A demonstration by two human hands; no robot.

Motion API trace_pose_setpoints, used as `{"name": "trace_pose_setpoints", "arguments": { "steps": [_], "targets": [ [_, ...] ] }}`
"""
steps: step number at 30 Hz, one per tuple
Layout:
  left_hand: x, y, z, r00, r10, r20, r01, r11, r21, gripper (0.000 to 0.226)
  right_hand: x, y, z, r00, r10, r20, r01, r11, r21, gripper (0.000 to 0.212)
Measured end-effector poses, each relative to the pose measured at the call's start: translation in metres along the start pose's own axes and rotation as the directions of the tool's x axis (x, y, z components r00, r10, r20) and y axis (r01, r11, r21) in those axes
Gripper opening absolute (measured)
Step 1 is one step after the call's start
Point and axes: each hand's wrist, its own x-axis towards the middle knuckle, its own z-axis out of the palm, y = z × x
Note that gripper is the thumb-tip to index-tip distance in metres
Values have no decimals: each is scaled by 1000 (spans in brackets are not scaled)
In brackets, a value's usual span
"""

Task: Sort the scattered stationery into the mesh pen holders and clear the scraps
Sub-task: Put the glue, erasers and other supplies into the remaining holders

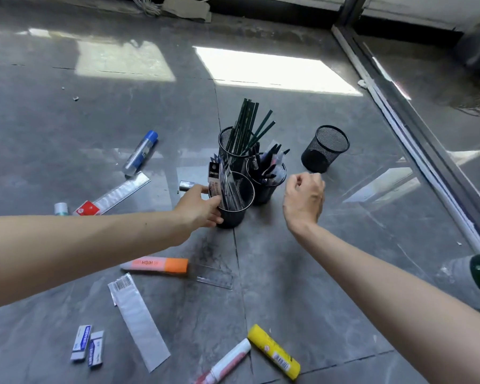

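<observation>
The left hand [203, 207] grips the near holder [233, 209] by its wall, thumb on the rim, fingers wrapped low. The right hand [305, 200] hangs just right of it in a loose fist, and nothing shows in it. The near holder has flat packets standing in it. Beyond the left fingers, a pencil holder [230, 142] and a pen holder [266, 187] touch it. An empty holder [324, 152] sits tilted beyond the right hand, apart from the others.

The step looks like steadying the near holder while the next piece goes in. It is a light mesh cup on a slick floor, so the grip is best kept low and the cup pressed down. Long pieces should go in upright so they don't tip the cup.

Plenty is left to sort:
- Under the left forearm lie a clear wrapper [139, 320], an orange highlighter [157, 265] and a set square [214, 273].
- Left of the left hand are a ruler pack [119, 194] and a blue-capped tube [140, 153].
- Nearer than both arms lie a yellow stick [273, 351], a marker [227, 361] and two erasers [88, 346].

The short, thick pieces likely suit the empty holder, and the wrapper is scrap.

The floor [302, 273] is glossy grey tile with sun patches beyond the hands. A door track [399, 112] runs far right of the right hand.
</observation>
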Motion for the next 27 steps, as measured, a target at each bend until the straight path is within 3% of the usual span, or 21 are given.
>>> {"name": "trace_pose_setpoints", "arguments": {
  "steps": [4,9,17,22,27],
  "targets": [
    [3,2,7,1000,17,-25,-18,999,-36,33,31,20,-5,994,14,110,4,987,-161,20],
    [9,3,16,996,47,-73,-52,996,-70,38,67,37,-10,966,27,255,66,935,-347,31],
    [23,4,27,996,49,-70,-57,990,-129,30,116,35,-16,908,26,418,151,910,-386,36],
    [27,4,29,998,46,-42,-52,989,-136,34,119,31,-15,944,10,329,155,867,-474,34],
    [26,4,29,999,21,-39,-27,989,-144,44,106,24,-24,956,46,291,69,926,-372,16]
  ]
}}
